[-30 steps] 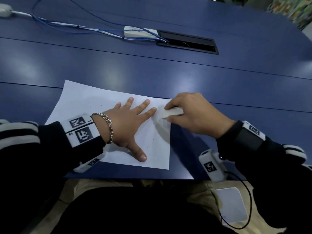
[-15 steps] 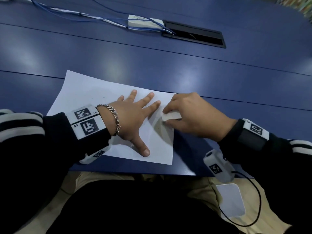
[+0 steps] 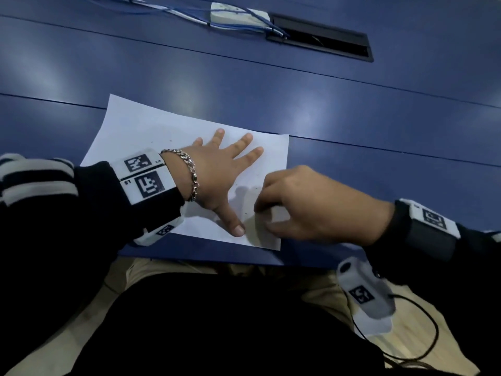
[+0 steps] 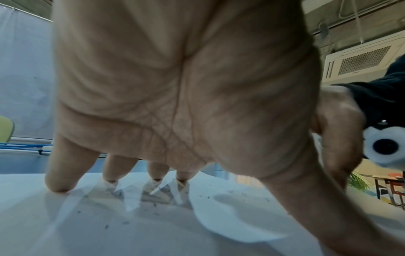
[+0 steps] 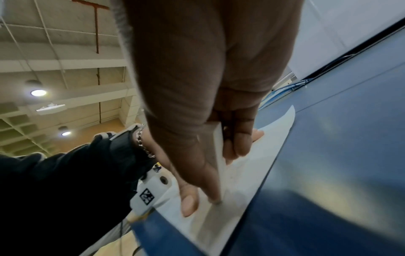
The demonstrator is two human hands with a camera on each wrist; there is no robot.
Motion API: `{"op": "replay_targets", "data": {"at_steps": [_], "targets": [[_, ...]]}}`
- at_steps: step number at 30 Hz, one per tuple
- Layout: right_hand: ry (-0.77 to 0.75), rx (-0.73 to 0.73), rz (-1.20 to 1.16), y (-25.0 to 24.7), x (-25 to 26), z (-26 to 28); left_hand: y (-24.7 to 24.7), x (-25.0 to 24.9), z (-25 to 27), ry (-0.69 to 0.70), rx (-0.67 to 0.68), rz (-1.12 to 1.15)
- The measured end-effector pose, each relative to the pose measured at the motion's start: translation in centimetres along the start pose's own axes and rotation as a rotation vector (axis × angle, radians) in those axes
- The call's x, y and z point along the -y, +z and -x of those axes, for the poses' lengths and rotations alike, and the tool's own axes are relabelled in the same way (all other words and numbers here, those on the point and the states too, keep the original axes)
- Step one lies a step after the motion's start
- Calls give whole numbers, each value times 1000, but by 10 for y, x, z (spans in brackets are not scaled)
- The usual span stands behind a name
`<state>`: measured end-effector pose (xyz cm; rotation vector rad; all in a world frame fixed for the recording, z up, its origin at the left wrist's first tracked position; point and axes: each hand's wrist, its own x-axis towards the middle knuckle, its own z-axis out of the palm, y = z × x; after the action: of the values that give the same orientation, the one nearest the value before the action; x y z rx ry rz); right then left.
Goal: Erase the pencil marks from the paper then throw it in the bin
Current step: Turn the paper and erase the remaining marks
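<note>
From the head view, the paper [image 3: 151,131] is a thin white sheet lying flat on the smooth, glossy blue tabletop [image 3: 298,104], close to the near edge. My left hand [image 3: 217,172] is spread flat on it, fingers straight and splayed, thumb out toward me, chunky metal chain bracelet [image 3: 189,169] on the wrist. My right hand [image 3: 311,207] is curled around the eraser [image 3: 279,214], a small white block, pressing it onto the paper near the bottom right corner, just beside my left thumb. Little dark eraser crumbs [image 3: 245,213] are scattered around there. Compared with a second ago, the eraser has come down the sheet toward me; it was up by my left fingertips near the right edge, and my left hand hasn't moved.

Left wrist view: mostly palm [image 4: 175,86], creased, with the fingertips [image 4: 59,180] pressed onto the matte paper [image 4: 109,233] and grey crumbs [image 4: 126,222] lying on it. My right hand [image 4: 337,129] shows at the right.

Right wrist view: my fingers [image 5: 241,143] and thumb pinch the flat-sided white eraser [image 5: 219,152], its lower end down on the paper [image 5: 258,169]. My left hand's thumb [image 5: 188,202] lies just beside it.
</note>
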<state>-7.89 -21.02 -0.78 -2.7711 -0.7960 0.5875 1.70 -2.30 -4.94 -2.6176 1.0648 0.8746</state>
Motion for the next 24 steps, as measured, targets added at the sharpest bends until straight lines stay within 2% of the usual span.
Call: {"op": "replay_targets", "data": {"at_steps": [1,4,6,11,13,17,21,22,24], "targets": [[9,2,9,-3,-2,-3,-1,0,0,1,-1,0],[112,-133,37,-9,-22,-17,-2,-1,0,1,-2,-6],[126,-183,34,-5,-24,-16,-2,-2,0,0,0,-7],[-19,21,16,7,10,7,0,1,0,0,-4,1],[24,-23,44,1,-2,-4,-1,0,1,2,2,3],[184,-228,45,-6,-32,-19,0,-1,1,2,-7,-7],[103,-77,42,-3,-17,-14,1,0,0,-4,1,9],[111,-77,44,-8,-20,-18,0,-1,0,-4,2,8],[183,-189,38,-19,-42,-33,-1,-2,0,0,2,7]]}}
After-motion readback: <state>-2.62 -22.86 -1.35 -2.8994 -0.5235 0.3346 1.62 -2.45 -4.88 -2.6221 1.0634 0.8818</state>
